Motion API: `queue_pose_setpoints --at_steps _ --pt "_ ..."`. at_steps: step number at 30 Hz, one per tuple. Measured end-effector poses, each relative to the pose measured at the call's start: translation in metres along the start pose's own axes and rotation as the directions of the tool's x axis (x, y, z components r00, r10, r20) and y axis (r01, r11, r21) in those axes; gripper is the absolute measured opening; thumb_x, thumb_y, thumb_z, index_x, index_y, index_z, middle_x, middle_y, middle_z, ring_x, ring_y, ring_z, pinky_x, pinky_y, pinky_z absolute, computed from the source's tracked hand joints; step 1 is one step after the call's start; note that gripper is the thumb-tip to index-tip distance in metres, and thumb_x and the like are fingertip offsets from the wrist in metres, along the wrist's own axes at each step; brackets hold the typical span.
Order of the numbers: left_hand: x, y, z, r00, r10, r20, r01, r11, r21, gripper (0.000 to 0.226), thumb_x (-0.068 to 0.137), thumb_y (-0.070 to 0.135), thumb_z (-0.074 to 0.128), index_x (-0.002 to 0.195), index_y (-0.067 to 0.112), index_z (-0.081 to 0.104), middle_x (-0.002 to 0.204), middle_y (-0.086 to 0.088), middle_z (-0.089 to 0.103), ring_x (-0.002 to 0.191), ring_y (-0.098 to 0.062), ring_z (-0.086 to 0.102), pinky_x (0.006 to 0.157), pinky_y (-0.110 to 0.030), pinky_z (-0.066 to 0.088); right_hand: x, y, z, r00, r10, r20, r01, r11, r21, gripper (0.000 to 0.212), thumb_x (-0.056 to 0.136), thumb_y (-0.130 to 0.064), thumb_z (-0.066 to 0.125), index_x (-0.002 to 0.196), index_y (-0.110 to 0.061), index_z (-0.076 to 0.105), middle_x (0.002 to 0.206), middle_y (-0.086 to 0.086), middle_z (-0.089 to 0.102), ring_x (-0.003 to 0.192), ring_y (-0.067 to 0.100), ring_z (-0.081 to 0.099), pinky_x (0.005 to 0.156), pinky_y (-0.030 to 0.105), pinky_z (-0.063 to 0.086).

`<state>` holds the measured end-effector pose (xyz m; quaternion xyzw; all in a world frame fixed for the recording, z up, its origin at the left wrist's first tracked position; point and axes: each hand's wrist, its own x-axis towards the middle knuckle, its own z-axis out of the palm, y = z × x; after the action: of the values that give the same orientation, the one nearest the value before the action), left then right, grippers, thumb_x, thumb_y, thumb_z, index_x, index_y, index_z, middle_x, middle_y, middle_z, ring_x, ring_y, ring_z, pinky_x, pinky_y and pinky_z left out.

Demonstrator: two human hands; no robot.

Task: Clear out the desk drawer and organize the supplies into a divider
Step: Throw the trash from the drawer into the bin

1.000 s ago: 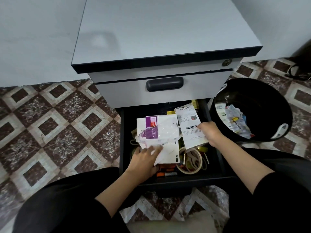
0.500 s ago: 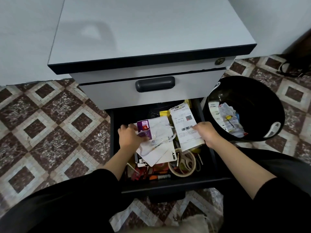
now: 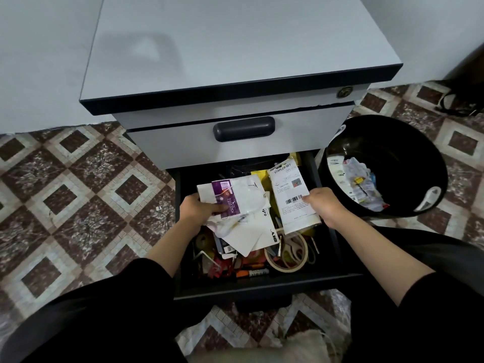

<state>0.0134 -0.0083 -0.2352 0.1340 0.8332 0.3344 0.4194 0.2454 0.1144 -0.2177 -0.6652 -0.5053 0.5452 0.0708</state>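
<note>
The lower drawer (image 3: 262, 285) of a grey cabinet stands pulled out, full of mixed supplies. My left hand (image 3: 200, 209) grips a bundle of white packaging with a purple label (image 3: 235, 203) at its left edge, thumb on top. My right hand (image 3: 323, 204) pinches the right edge of a white stapler set card (image 3: 290, 197). Under the papers lie a roll of tape (image 3: 286, 254), an orange marker (image 3: 251, 273), red clips and other small items, partly hidden.
A black waste bin (image 3: 408, 142) with several scraps of paper inside stands on the patterned tile floor right of the drawer. The upper drawer with a dark handle (image 3: 243, 128) is closed. A black cable (image 3: 457, 103) lies at far right.
My left hand moved from the bundle's lower edge up to its left side and took hold of it. The stapler set card stays in my right hand.
</note>
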Motion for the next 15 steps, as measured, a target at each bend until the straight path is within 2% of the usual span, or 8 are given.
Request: queue_pose_setpoints --at_steps 3,7,9,11,13,15 --pt "-0.007 0.003 -0.007 0.997 -0.03 0.066 0.042 0.98 -0.196 0.04 0.066 -0.005 0.079 0.102 0.001 0.062 0.103 -0.013 0.067 0.082 -0.027 0.065 0.068 -0.035 0.055 -0.005 -0.004 -0.001 1.0 -0.005 0.001 0.005 1.0 0.002 0.024 0.093 0.0 0.049 0.069 -0.005 0.051 0.108 0.025 0.064 0.082 0.026 0.059 0.055 0.026 0.047" --pt "-0.02 0.003 -0.015 0.994 -0.014 0.107 0.04 0.969 -0.245 0.037 0.073 -0.009 0.071 0.107 0.002 0.06 0.099 -0.013 0.065 0.067 -0.018 0.062 0.047 -0.024 0.052 -0.014 -0.011 -0.005 1.0 -0.013 0.0 0.013 1.0 0.023 0.025 0.093 0.001 0.049 0.069 -0.004 0.053 0.107 0.023 0.064 0.083 0.026 0.06 0.054 0.025 0.046" --pt "-0.025 0.002 -0.019 0.994 -0.02 0.112 0.049 0.963 -0.264 0.035 0.075 -0.01 0.069 0.108 0.0 0.06 0.099 -0.015 0.065 0.065 -0.019 0.062 0.045 -0.024 0.051 -0.02 -0.013 -0.008 1.0 -0.022 -0.005 0.022 0.999 0.028 0.021 0.093 0.001 0.049 0.074 -0.001 0.057 0.108 0.023 0.064 0.086 0.029 0.061 0.06 0.027 0.049" --pt "-0.029 0.0 -0.024 0.994 -0.033 0.104 0.063 0.951 -0.302 0.032 0.075 -0.011 0.068 0.105 -0.002 0.06 0.095 -0.016 0.066 0.057 -0.019 0.064 0.044 -0.025 0.051 -0.027 -0.015 -0.012 0.999 -0.047 -0.012 0.047 0.998 0.028 0.014 0.093 0.003 0.049 0.092 0.01 0.061 0.111 0.025 0.063 0.096 0.035 0.062 0.073 0.035 0.051" --pt "-0.035 -0.001 -0.028 0.995 -0.045 0.088 0.073 0.935 -0.346 0.026 0.075 -0.012 0.067 0.098 -0.002 0.061 0.083 -0.013 0.066 0.047 -0.016 0.064 0.041 -0.023 0.051 -0.035 -0.017 -0.015 0.998 -0.068 -0.011 0.068 0.998 0.014 0.02 0.092 0.003 0.05 0.106 0.014 0.059 0.113 0.026 0.062 0.104 0.037 0.061 0.083 0.04 0.05" --pt "-0.041 -0.004 -0.031 0.997 -0.038 0.07 0.06 0.936 -0.347 0.021 0.076 -0.013 0.066 0.092 -0.001 0.06 0.076 -0.01 0.064 0.048 -0.017 0.063 0.043 -0.025 0.052 -0.042 -0.018 -0.017 0.997 -0.077 -0.008 0.077 0.997 0.005 0.021 0.092 0.003 0.051 0.109 0.014 0.058 0.114 0.026 0.062 0.105 0.037 0.06 0.086 0.04 0.049"
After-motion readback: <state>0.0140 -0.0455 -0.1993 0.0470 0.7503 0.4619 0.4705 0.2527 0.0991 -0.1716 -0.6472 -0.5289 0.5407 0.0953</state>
